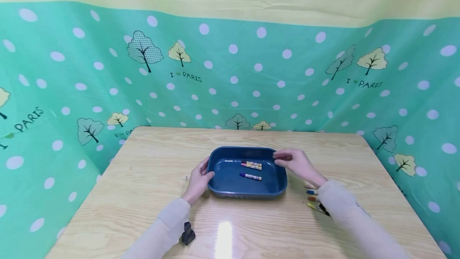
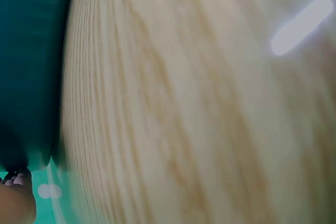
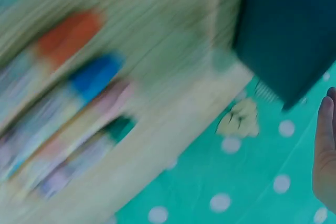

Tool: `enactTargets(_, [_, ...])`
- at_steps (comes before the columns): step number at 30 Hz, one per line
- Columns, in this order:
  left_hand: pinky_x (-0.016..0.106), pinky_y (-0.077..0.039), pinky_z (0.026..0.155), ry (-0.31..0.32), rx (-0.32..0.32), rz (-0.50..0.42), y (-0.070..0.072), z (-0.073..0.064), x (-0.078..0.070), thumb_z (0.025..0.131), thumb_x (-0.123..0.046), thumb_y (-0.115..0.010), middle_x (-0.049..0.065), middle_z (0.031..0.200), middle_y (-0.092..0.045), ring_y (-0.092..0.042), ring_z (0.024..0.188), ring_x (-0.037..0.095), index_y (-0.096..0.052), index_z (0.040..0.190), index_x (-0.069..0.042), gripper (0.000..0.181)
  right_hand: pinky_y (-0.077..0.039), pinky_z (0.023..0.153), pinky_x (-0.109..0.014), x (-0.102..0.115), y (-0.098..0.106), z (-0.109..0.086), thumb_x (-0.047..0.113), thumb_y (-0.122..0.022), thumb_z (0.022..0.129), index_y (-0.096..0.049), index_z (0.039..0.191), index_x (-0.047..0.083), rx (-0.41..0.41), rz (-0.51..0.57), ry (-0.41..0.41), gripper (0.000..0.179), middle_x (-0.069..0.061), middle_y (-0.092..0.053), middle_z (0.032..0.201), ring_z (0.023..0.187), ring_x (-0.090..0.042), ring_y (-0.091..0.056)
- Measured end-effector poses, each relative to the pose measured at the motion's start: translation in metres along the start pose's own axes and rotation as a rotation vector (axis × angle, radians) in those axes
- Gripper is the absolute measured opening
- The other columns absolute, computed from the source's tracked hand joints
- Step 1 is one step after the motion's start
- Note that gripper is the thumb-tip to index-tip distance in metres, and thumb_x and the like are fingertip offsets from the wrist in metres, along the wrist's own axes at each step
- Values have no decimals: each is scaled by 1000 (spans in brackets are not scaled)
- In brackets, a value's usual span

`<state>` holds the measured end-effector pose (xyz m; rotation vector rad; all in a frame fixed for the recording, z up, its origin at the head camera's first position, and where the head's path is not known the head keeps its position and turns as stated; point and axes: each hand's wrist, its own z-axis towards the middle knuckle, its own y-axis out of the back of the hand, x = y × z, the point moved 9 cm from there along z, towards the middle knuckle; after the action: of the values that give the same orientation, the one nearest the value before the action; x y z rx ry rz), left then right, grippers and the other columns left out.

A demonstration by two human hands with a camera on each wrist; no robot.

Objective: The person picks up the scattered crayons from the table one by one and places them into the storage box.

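Figure. We view a wooden table (image 1: 151,195) from the head camera, backed by a green dotted cloth (image 1: 251,75). A dark blue tray (image 1: 230,185) sits near the middle of the table and holds three crayons (image 1: 251,166) lying on its floor, two close together toward the far side and one apart, nearer the person. The left hand (image 1: 198,179) rests against the tray's left rim, thumb at the edge and fingers curled along the outer wall, so we read it as holding the tray. The right hand (image 1: 296,163) hovers at the tray's far right corner with fingers loosely extended; nothing shows between the fingertips, and we read it as empty and relaxed. A row of loose crayons (image 1: 313,199) lies on the table just beside the right sleeve, right of the tray.

In our judgement, the step in hand is moving crayons between table and tray. It goes best if the left hand keeps the tray steady against sliding, and if the right hand takes one crayon at a time by its middle so it neither rolls nor tips.

The right wrist view, though blurred, shows the loose crayons close up, with orange and blue tips (image 3: 94,80), which the head view renders only as small marks. The left wrist view shows the tray wall (image 2: 31,72) against the wood grain.
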<state>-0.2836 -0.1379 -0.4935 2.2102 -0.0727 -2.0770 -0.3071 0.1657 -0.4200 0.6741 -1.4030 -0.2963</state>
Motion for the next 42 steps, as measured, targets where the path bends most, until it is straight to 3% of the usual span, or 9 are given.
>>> enactTargets(5, [44,-36,105,-1,16,-16,-4,0,1,84,6,-50,25,143,-34,-35,130,37,-32,140,0,59,-57,78,-28,-25,36,-15,20,-65,85,-64,113,4,-46,-27,-18,32,-14,-66,110,98,-25,-64])
enactTargets(11, [43,-36,105,5,-3,-15,0,0,2,84,6,-51,22,143,-34,-35,131,35,-33,140,-2,59,-56,76,-25,-56,56,-27,22,-63,86,-61,115,1,-40,-48,-53,37,-17,-64,112,100,-28,-62])
enactTargets(18, [42,-37,104,12,-3,-3,1,0,3,85,5,-51,21,144,-34,-36,131,34,-34,140,-3,59,-55,76,-23,-89,65,-40,16,-63,85,-60,115,-3,-34,-76,-98,35,-19,-64,111,98,-27,-63])
enactTargets(25, [41,-37,104,6,-2,1,-2,1,2,85,5,-51,22,144,-34,-36,131,34,-33,140,-3,59,-53,74,-15,-127,70,-47,23,-67,82,-59,115,-3,-8,-28,-183,43,-18,-65,109,87,-5,-64])
enactTargets(34, [41,-36,105,17,-1,-1,1,1,6,85,5,-51,20,144,-33,-35,131,34,-33,141,-4,59,-53,73,-18,-145,62,-49,27,-73,76,-62,113,-1,36,-46,-209,47,-13,-67,104,87,-9,-64])
enactTargets(42, [41,-35,106,16,7,0,0,2,3,87,2,-50,19,146,-32,-34,132,33,-32,142,-5,58,-53,70,-17,-147,61,-49,19,-72,77,-63,109,-1,34,-69,-151,39,-13,-68,100,83,-8,-63])
